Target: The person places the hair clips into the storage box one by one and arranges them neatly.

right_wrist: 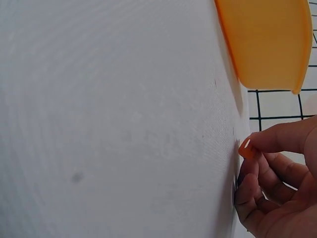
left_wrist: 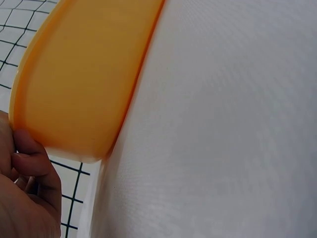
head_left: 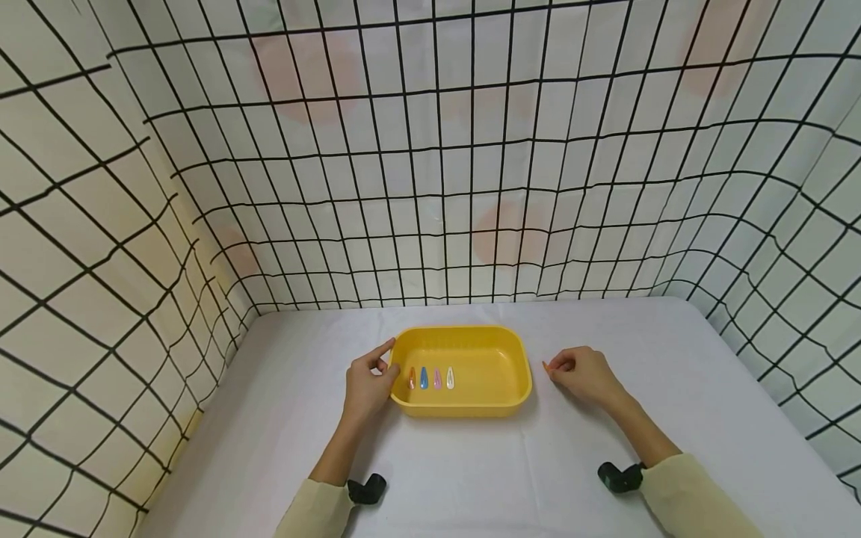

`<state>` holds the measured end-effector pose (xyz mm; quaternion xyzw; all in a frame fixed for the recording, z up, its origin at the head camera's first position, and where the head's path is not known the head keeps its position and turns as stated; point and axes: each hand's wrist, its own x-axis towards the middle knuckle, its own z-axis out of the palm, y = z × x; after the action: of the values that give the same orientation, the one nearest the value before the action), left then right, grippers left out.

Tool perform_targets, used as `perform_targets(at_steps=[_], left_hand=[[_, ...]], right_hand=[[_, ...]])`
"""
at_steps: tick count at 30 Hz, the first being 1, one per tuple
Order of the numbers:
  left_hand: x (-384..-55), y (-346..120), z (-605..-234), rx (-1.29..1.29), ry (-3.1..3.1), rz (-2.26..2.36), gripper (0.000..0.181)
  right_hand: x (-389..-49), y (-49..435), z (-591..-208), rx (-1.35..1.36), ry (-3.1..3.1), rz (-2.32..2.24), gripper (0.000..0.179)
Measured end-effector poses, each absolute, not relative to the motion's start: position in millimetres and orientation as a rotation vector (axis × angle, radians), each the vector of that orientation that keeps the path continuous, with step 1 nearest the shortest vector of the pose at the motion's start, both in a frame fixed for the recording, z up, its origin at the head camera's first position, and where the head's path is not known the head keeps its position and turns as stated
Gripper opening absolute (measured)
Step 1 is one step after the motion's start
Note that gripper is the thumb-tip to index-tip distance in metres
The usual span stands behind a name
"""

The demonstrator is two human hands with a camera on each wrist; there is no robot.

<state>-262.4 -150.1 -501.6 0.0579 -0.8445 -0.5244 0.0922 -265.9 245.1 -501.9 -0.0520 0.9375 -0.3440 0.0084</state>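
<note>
A yellow plastic tray (head_left: 487, 409) lies on the white-covered table. Inside, toward its left end, an orange hair clip (head_left: 412, 378), a blue hair clip (head_left: 424, 378), a pink hair clip (head_left: 437, 379) and a white hair clip (head_left: 450, 377) form a row. My left hand (head_left: 368, 381) grips the tray's left rim, thumb over the edge and fingers along the outer wall. Right of the tray, just above the table, my right hand (head_left: 584, 373) pinches a small orange hair clip (right_wrist: 246, 148) between thumb and fingertips; most of that clip is hidden by the fingers.
A white cloth covers the table (head_left: 457, 471). Black wire grid panels (head_left: 457, 172) backed by pale fabric stand behind it and along both sides. Each wrist bears a black camera mount (head_left: 620, 478) near the sleeve cuff.
</note>
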Motion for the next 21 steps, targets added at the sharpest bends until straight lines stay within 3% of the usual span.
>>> perform_targets(at_steps=[21], left_hand=[[-261.2, -150.0, -499.2, 0.18, -2.518, -1.568, 0.049]], right_hand=[[-265.6, 244.7, -486.1, -0.042, 2.837, -1.296, 0.022]])
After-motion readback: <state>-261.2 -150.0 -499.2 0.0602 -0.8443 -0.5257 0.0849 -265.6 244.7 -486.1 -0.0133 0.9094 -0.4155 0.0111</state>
